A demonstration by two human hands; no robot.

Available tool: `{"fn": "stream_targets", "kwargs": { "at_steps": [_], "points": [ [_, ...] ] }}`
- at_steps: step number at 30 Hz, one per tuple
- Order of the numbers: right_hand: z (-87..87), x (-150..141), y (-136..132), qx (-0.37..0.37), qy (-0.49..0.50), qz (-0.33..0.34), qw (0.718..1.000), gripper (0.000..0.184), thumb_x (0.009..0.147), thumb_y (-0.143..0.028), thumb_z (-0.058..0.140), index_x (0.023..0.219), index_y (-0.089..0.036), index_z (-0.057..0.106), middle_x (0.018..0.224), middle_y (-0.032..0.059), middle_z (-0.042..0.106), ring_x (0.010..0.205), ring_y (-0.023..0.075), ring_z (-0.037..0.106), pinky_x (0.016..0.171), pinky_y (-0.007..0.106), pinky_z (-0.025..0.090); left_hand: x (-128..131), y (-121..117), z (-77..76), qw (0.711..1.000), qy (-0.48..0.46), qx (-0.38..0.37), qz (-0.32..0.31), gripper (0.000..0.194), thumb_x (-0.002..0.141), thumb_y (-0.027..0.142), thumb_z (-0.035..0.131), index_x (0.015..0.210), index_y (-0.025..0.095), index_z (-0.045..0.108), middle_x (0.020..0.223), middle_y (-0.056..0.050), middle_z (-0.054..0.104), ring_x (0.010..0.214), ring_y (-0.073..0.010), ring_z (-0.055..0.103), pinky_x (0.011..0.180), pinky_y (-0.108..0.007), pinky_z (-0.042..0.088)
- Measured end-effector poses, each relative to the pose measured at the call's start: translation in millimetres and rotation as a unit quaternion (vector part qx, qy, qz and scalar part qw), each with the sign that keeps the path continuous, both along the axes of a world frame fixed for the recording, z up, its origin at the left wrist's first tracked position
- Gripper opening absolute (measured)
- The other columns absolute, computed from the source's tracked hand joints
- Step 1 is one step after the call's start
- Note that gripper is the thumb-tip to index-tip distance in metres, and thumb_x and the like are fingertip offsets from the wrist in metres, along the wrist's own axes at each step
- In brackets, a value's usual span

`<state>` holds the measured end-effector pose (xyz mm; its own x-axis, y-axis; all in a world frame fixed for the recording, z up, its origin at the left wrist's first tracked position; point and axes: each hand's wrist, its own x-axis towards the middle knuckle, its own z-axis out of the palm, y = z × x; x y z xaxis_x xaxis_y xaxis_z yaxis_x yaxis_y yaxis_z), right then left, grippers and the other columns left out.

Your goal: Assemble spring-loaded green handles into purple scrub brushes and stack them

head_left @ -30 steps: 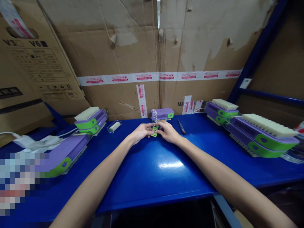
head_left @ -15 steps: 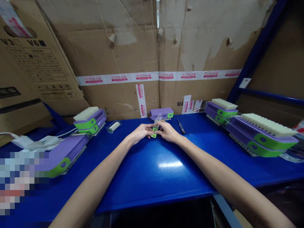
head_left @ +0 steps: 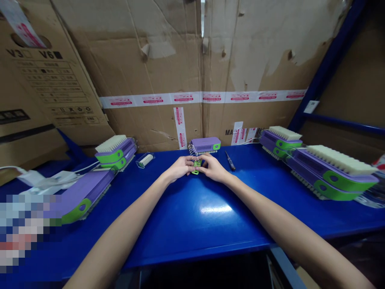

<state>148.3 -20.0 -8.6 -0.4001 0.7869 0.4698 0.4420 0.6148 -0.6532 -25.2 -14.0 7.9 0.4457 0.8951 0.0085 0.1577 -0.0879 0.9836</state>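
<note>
Between my two hands is a small green plastic piece (head_left: 196, 165) with a metal coil spring (head_left: 193, 151) standing up out of it, its free end leaning left. The fingers of my left hand (head_left: 180, 167) are closed on the piece's left side. My right hand (head_left: 212, 166) pinches it from the right. Fingers cover part of the green piece and the spring's lower coils. Just behind them a purple brush-like unit (head_left: 206, 143) with a green end lies bristles down against the cardboard.
A screwdriver (head_left: 230, 161) lies right of my hands. To the left sits a clear box (head_left: 145, 160) with a pale block inside. Stacked purple-green brush units stand at left (head_left: 115, 153) and right (head_left: 333, 172). A white power strip (head_left: 48, 180) with cables is far left. Cardboard (head_left: 150, 72) walls the back.
The spring's free end swung from upright to the right, then over to the left. Both hands have stayed in nearly the same place, holding the green piece.
</note>
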Motion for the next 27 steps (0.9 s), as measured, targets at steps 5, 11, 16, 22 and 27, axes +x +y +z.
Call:
{"fn": "stream_targets", "kwargs": {
  "at_steps": [5, 11, 16, 22, 27],
  "points": [
    [0.7, -2, 1, -0.015, 0.014, -0.003, 1.0, 0.015, 0.074, -0.017, 0.065, 0.087, -0.016, 0.06, 0.088, 0.0014, 0.05, 0.07, 0.0115, 0.049, 0.066, 0.026, 0.045, 1, -3, 3.1, 1.0, 0.009, 0.0, -0.005, 0.058, 0.059, 0.021, 0.078, 0.113, 0.009, 0.059, 0.065, -0.001, 0.059, 0.053, -0.0079, 0.049, 0.046, -0.019, 0.028],
    [-3.3, 0, 8, 0.009, 0.014, -0.002, 1.0, 0.015, 0.071, -0.017, 0.067, 0.084, -0.017, 0.058, 0.087, 0.0007, 0.05, 0.073, 0.0137, 0.049, 0.066, 0.027, 0.043, 4, -4, 4.2, 0.999, 0.033, -0.005, -0.003, 0.057, 0.059, 0.019, 0.075, 0.113, 0.011, 0.061, 0.067, -0.002, 0.061, 0.051, -0.0069, 0.047, 0.045, -0.019, 0.024],
    [-2.7, 3, 12, 0.037, -0.031, 0.004, 0.999, 0.015, 0.074, -0.019, 0.064, 0.086, -0.018, 0.056, 0.091, 0.0018, 0.051, 0.079, 0.0157, 0.051, 0.068, 0.027, 0.042, 5, -3, 3.6, 0.999, 0.04, -0.006, 0.004, 0.051, 0.059, 0.013, 0.069, 0.109, 0.011, 0.063, 0.066, -0.001, 0.061, 0.05, -0.0064, 0.045, 0.044, -0.019, 0.022],
    [3.2, 5, 13, 0.042, -0.08, 0.007, 0.996, 0.018, 0.074, -0.019, 0.067, 0.089, -0.018, 0.056, 0.087, 0.0012, 0.051, 0.077, 0.0157, 0.05, 0.069, 0.027, 0.04, 8, -4, 4.1, 0.999, 0.044, -0.013, 0.014, 0.049, 0.058, 0.008, 0.064, 0.107, 0.011, 0.065, 0.068, -0.002, 0.063, 0.049, -0.0062, 0.043, 0.043, -0.019, 0.022],
    [3.9, 7, 13, 0.023, -0.072, 0.007, 0.997, 0.019, 0.07, -0.018, 0.071, 0.084, -0.017, 0.058, 0.084, 0.0001, 0.051, 0.071, 0.0132, 0.05, 0.063, 0.024, 0.041, 6, -3, 2.6, 1.0, 0.023, -0.019, 0.004, 0.05, 0.058, 0.008, 0.067, 0.108, 0.011, 0.063, 0.073, -0.004, 0.066, 0.055, -0.0082, 0.051, 0.046, -0.019, 0.028]
  ]
}}
